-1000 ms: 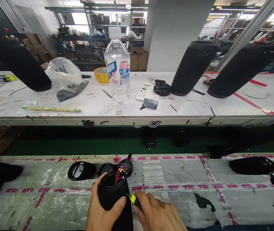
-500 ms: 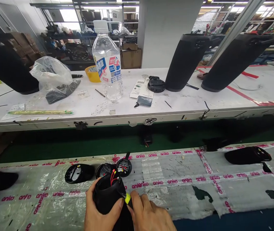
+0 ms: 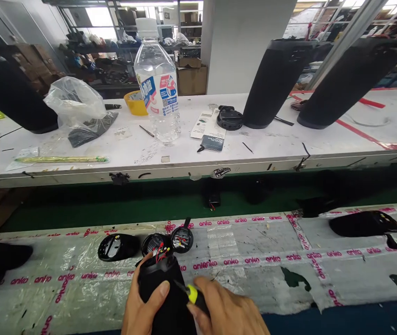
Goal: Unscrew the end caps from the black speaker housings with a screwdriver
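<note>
A black fabric-covered cylinder with red wires sticking out of its open top is at the bottom centre. My left hand is wrapped round its left side, thumb across the front. In my right hand is a tool with a black and yellow handle, its thin dark tip at the cylinder's right side. Just beyond the cylinder lie two round black caps, one at left and one at right, with small parts inside.
Black housings lie on the taped plastic sheet, at left and right. The white shelf holds a water bottle, yellow tape, a plastic bag, a round black part and tall black cylinders.
My right hand and the tool have moved slightly right and down, away from the cylinder's top rim. My left thumb has lifted and straightened. The cylinder's wires show more above the rim, and the view has shifted slightly.
</note>
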